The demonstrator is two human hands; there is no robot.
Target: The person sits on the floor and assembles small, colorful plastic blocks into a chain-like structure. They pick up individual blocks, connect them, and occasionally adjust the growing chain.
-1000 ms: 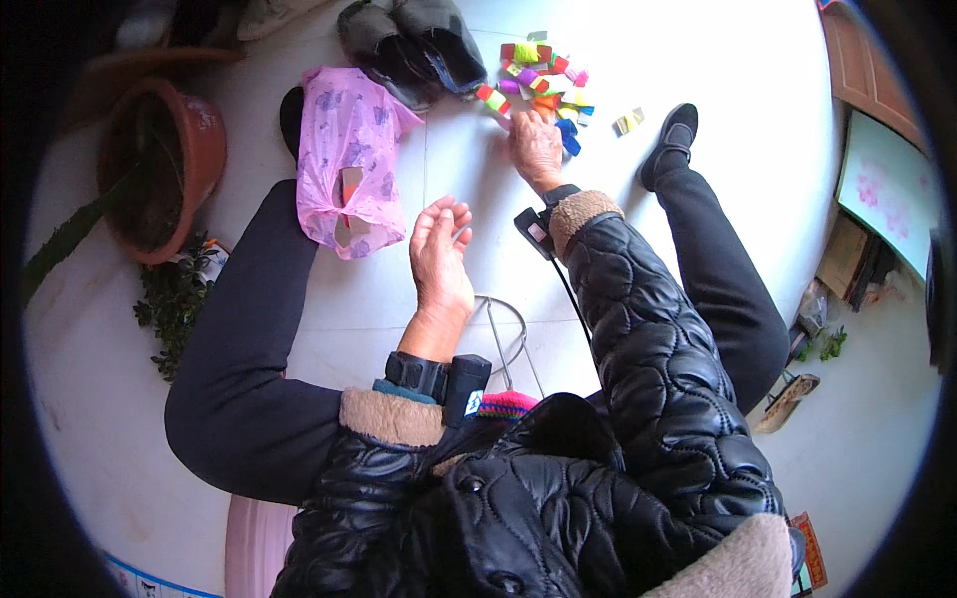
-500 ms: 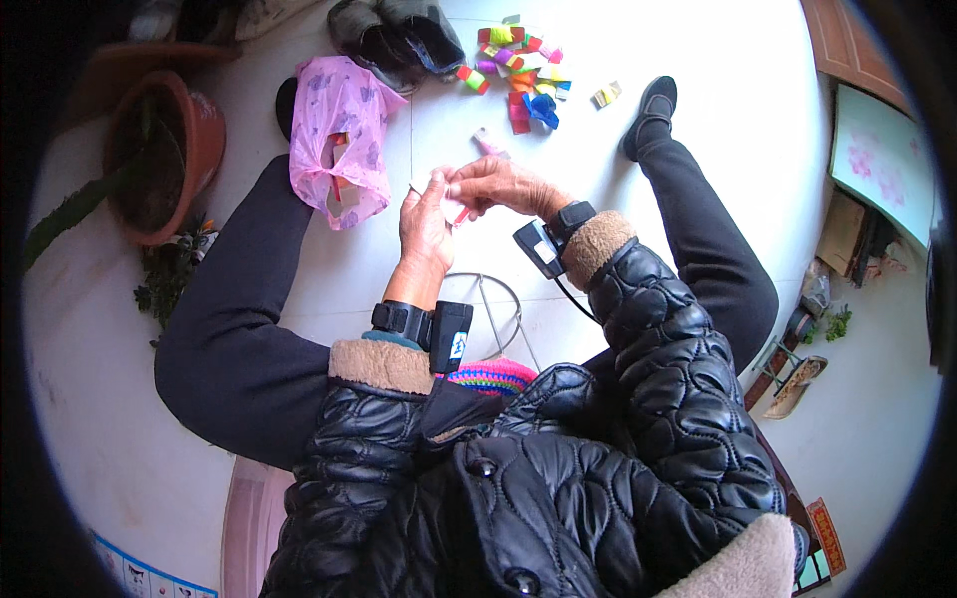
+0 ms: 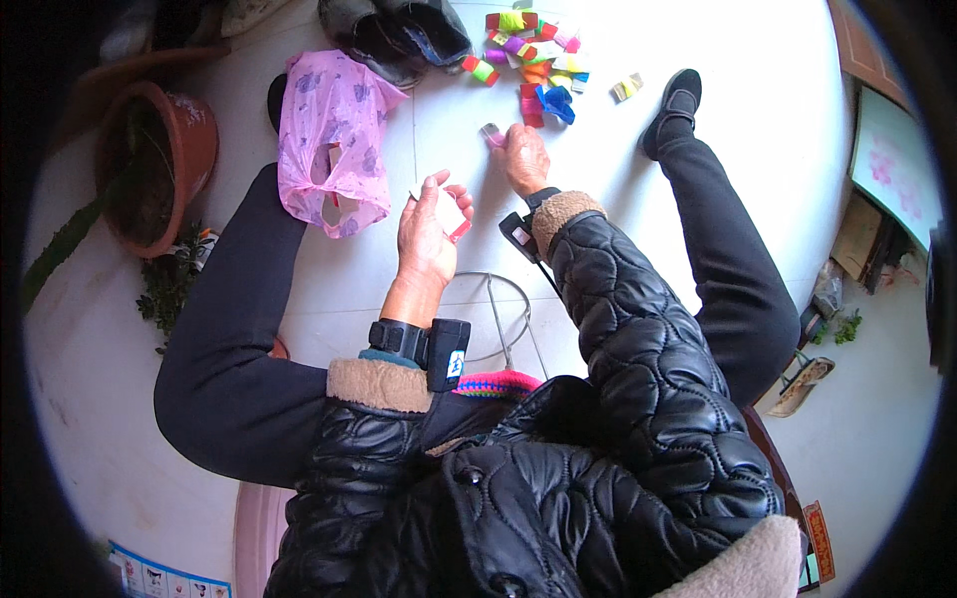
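My left hand [image 3: 427, 234] is closed around a small white card with a red end [image 3: 454, 217], the thumb lying along its side. A thin dark tip sticks out by the thumb; I cannot make out what it is. Farther forward and to the right, my right hand [image 3: 525, 159] reaches down to the floor, its fingers closed on the near end of a small card wrapped in pink [image 3: 493, 136]. Past it lies a pile of small cards wound with bright coloured strands [image 3: 538, 60]. A yellowish wrapped card [image 3: 627, 88] sits apart, right of the pile.
A pink plastic bag [image 3: 334, 130] with small card pieces inside stands by my left leg. Dark shoes [image 3: 394, 40] lie beyond it. A potted plant [image 3: 194, 149] is at the left. A round metal stand [image 3: 498, 344] rests between my knees.
My right hand has left my left hand and moved forward to the pink-wrapped card on the floor. My left hand stays in place with the white and red card, now showing more of it.
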